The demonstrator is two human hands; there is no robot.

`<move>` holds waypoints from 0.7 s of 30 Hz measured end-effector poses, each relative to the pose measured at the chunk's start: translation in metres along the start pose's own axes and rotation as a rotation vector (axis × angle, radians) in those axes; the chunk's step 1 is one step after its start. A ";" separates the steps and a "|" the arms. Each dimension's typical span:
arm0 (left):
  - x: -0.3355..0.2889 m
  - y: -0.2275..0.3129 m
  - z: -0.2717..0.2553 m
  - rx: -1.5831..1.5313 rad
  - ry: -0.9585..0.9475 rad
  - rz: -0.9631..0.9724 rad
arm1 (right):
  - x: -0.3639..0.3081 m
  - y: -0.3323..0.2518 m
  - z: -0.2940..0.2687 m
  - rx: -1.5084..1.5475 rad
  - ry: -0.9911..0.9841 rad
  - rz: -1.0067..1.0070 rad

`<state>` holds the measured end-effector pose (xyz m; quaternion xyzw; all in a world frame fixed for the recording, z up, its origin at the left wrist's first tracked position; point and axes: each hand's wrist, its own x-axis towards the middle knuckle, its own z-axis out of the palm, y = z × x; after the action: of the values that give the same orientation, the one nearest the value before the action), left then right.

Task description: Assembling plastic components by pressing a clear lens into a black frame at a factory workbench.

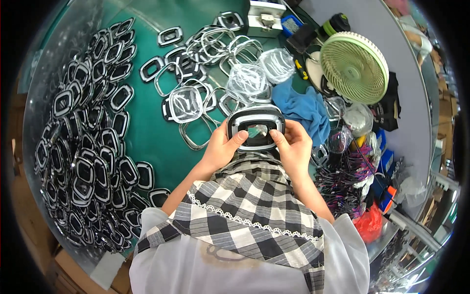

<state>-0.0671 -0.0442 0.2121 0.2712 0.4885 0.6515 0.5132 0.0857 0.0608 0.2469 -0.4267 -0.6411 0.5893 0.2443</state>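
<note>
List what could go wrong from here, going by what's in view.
The black-and-silver frame might slip, since the left hand and right hand grip only its sides. The heaped frames at the left overlap and lean together, so they could slide or scratch. The tangled wires at the right might snag if one is pulled.

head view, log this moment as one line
left hand: grips black frame; right hand: grips same frame; blue cloth: beyond right hand
</note>
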 end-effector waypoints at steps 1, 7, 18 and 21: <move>-0.002 0.000 -0.001 0.014 0.037 0.022 | 0.001 0.000 0.003 -0.365 0.099 -0.200; -0.018 0.006 -0.003 0.246 0.250 0.101 | 0.028 -0.001 0.016 0.276 -0.327 0.131; -0.026 -0.007 -0.115 0.395 0.621 -0.011 | 0.044 -0.010 0.059 -0.189 -0.439 -0.129; -0.031 0.042 -0.204 0.333 1.006 -0.087 | 0.039 -0.089 0.030 0.258 -0.818 -0.130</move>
<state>-0.2484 -0.1462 0.1781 -0.0176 0.7820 0.5927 0.1919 0.0176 0.0820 0.3192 -0.0827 -0.6318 0.7685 0.0582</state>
